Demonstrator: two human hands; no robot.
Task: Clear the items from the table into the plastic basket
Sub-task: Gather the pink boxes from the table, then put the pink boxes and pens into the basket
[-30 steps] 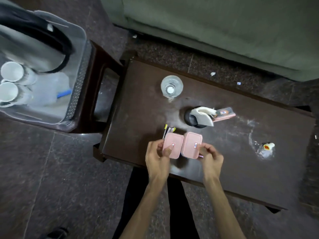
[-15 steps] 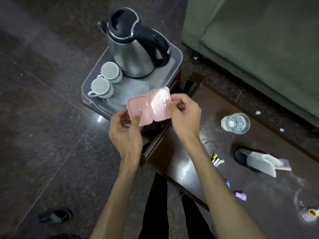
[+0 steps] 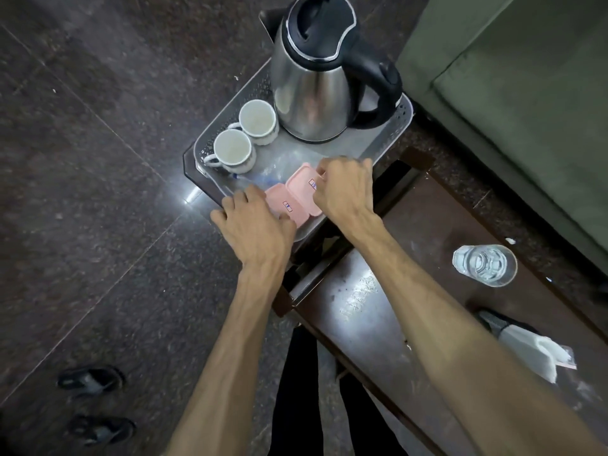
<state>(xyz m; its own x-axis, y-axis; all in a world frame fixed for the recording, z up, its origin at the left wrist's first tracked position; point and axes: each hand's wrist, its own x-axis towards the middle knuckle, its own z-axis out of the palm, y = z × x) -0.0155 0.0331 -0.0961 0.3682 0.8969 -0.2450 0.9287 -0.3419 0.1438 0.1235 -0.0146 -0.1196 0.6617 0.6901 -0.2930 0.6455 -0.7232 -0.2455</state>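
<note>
The pink case [image 3: 296, 195] lies slantwise inside the plastic basket [image 3: 406, 108], between the left hand [image 3: 255, 225] and right hand [image 3: 345, 189], each pinching one end.

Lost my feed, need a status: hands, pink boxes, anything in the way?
Both hands, left and right, hold the pink boxes low in the basket. Cups and kettle sit beyond, not blocking.

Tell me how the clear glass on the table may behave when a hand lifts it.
The clear glass seems to hold water, so it is probably heavy for its size and could spill if tilted. Its smooth wall looks slippery. It is likely fragile if knocked on the table.
</note>
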